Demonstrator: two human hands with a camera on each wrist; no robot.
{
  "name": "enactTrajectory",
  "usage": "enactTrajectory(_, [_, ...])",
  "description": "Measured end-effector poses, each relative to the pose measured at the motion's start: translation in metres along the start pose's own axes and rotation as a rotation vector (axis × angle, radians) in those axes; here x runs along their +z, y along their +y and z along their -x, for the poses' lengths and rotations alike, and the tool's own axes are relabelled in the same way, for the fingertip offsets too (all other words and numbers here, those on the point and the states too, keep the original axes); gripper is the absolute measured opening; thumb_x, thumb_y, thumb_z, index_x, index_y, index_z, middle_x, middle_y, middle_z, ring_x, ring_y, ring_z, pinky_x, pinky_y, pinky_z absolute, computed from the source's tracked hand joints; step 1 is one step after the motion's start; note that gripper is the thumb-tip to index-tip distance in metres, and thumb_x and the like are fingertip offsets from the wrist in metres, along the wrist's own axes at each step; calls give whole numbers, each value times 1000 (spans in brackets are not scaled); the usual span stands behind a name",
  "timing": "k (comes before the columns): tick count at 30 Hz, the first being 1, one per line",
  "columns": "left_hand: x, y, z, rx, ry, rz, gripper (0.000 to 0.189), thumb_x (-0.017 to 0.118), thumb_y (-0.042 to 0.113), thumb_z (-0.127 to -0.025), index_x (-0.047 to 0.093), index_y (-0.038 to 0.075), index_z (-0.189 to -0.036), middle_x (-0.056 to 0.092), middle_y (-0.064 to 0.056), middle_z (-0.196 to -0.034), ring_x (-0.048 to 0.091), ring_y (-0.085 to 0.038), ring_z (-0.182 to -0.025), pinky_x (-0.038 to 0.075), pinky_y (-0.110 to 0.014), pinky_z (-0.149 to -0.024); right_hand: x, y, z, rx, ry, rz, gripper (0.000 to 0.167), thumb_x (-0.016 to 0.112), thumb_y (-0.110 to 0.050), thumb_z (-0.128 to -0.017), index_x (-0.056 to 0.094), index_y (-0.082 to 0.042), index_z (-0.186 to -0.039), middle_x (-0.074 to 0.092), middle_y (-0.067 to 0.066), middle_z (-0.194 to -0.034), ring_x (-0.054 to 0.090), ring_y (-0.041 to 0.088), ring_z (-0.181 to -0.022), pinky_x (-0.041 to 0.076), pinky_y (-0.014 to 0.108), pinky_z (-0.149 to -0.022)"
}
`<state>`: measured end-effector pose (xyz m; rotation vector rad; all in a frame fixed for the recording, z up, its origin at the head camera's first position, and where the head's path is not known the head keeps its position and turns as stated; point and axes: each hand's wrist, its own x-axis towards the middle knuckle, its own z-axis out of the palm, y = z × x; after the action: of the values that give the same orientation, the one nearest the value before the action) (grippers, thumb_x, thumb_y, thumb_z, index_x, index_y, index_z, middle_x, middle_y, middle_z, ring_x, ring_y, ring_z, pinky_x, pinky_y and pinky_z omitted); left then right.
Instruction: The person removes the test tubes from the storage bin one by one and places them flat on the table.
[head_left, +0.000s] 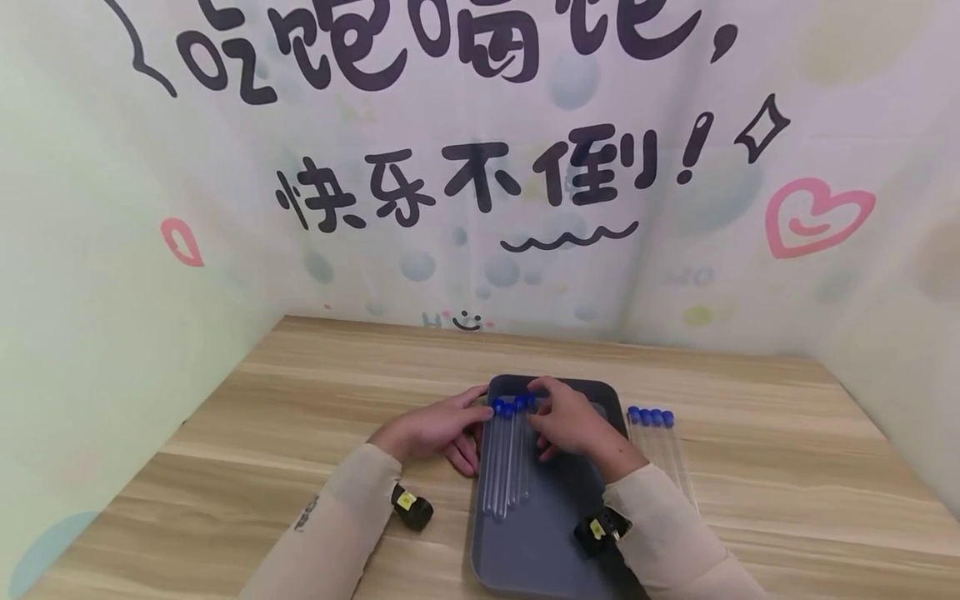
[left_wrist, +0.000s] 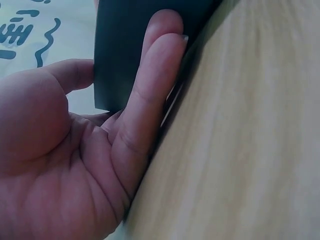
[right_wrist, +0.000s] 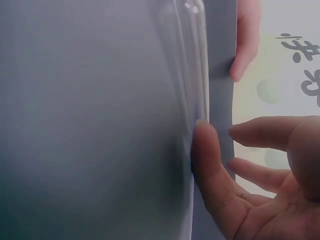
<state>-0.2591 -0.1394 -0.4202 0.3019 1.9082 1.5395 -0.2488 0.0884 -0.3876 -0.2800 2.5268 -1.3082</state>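
A dark grey tray (head_left: 525, 546) lies on the wooden table. Several clear tubes with blue caps (head_left: 508, 410) lie side by side along its left half, caps toward the far end. My left hand (head_left: 438, 425) is at the tray's left wall. Extended fingers (left_wrist: 150, 95) press against that wall from outside, and the thumb reaches the rim beside the leftmost cap. My right hand (head_left: 570, 417) is over the tray with fingers spread around the rightmost cap of the row. In the right wrist view one fingertip (right_wrist: 205, 142) overlaps the capped end of a clear tube (right_wrist: 194, 55).
More capped tubes (head_left: 660, 442) lie in a row on the table to the right of the tray, partly behind my right forearm. A printed cloth (head_left: 465, 275) hangs at the table's back edge. Black wrist cameras (head_left: 412, 508) sit on both wrists.
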Motion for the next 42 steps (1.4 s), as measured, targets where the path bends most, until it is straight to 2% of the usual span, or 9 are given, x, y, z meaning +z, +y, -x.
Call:
enactTrajectory(7, [-1,-2,1,-5,-5,6,57,40,36,-108,14,34,-160,63,-20,-94,71,-23,-66,64,-42,-64,3,3,0,21,-34,18,61,64,-6,-94,39,-3,-150,67,17,-98,65,23,-59,60,36,-50])
enactTrajectory(14, [-1,-3,-2,-1,-10,14,58,40,36,-108,13,35,-160,65,-19,-92,70,-22,-65,64,-42,-64,3,6,1,42,-75,64,67,65,-10,-94,34,-3,-153,65,13,-65,62,20,-46,59,37,-47])
enactTrajectory(17, [-1,-3,-1,-4,-10,14,58,40,36,-108,13,34,-160,66,-19,-92,71,-22,-65,64,-42,-64,3,6,1,41,-89,63,67,64,-10,-95,32,-2,-154,63,13,-60,61,20,-44,59,37,-47])
enactTrajectory(21, [-1,-2,0,-1,-9,12,59,40,36,-108,12,33,-160,65,-20,-92,71,-23,-65,64,-42,-64,4,6,2,41,-96,37,71,63,-9,-95,27,-3,-156,66,13,-64,63,20,-46,59,38,-48])
enactTrajectory(30, [-2,-1,0,2,-17,-1,58,39,36,-109,12,33,-160,67,-20,-91,71,-23,-65,64,-42,-64,3,6,1,50,-82,-48,77,68,-7,-92,28,-12,-157,69,14,-94,67,23,-55,61,39,-51])
enactTrajectory(42, [-2,-2,-1,5,-16,-6,57,39,36,-109,14,35,-160,67,-22,-93,72,-24,-66,64,-43,-64,2,9,-2,50,-83,-109,75,68,-5,-92,29,-13,-156,66,18,-104,69,23,-60,62,39,-55])
